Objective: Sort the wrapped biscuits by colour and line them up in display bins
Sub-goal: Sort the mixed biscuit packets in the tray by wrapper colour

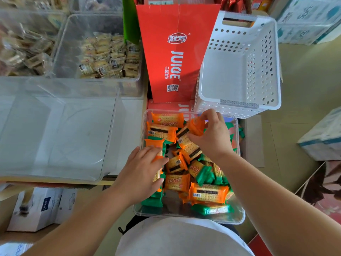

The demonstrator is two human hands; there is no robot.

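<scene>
Head — right hand [212,138] pinches one biscuit [196,126].

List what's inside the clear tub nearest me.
The clear tub holds jumbled orange packs and green packs. The left hand covers some, the right hand pinches an orange one; packs beneath are hidden.

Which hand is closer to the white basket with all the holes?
Right. The right hand pinches an orange packet just short of the white basket; the left hand is farther back.
</scene>
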